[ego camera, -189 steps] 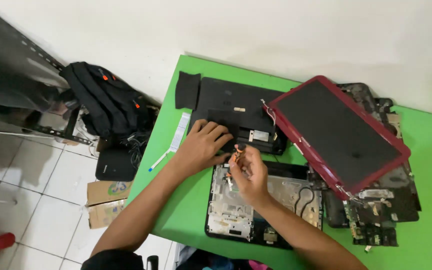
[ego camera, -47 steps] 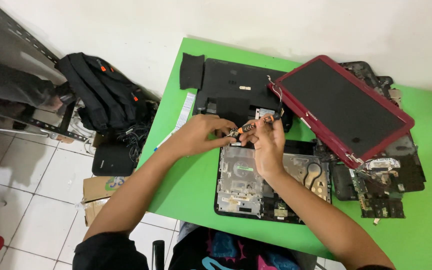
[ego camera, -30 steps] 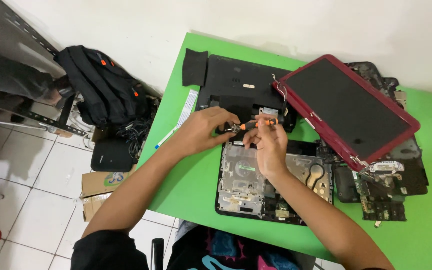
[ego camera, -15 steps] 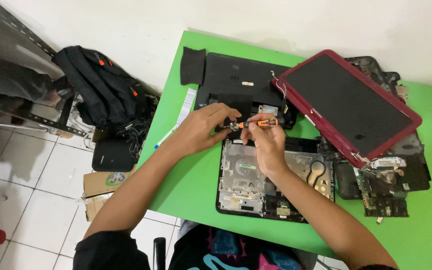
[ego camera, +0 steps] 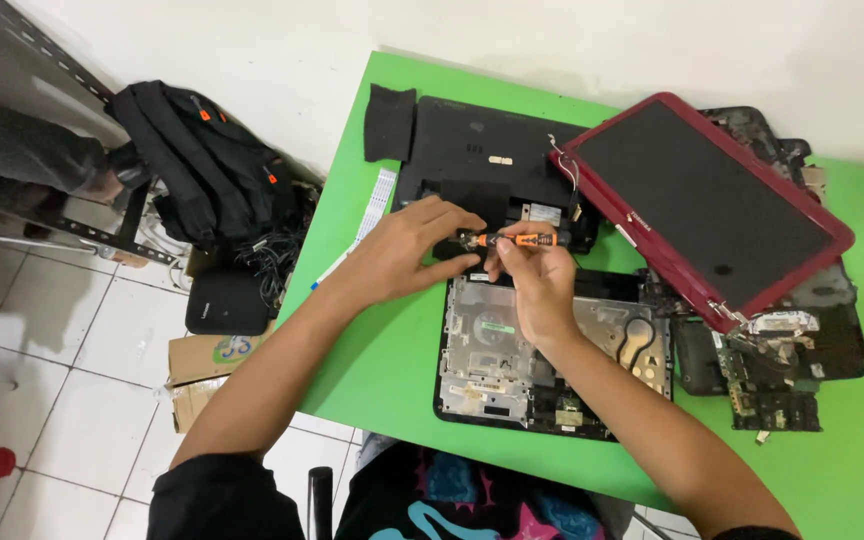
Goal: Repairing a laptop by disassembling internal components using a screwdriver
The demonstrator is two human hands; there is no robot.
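Note:
My right hand [ego camera: 535,282] grips a small screwdriver with an orange and black handle [ego camera: 518,240], held level with its tip pointing left. My left hand [ego camera: 407,250] touches the tip end with thumb and fingers. Both hands hover over the far edge of an open laptop base [ego camera: 492,370] with a bare metal frame. Behind them lies a black bottom cover [ego camera: 482,160] on the green table [ego camera: 372,360]. A red-framed laptop screen [ego camera: 702,205] rests tilted at the right.
A circuit board with loose parts [ego camera: 772,385] lies at the right. A black foam pad [ego camera: 390,122] and a white ribbon cable [ego camera: 377,200] sit near the table's left edge. On the tiled floor are a black backpack [ego camera: 192,160], tangled cables and a cardboard box [ego camera: 202,365].
Earlier my hands worked lower on the laptop base; they have moved to its far edge. Over the last second they hold nearly still with the screwdriver between them.

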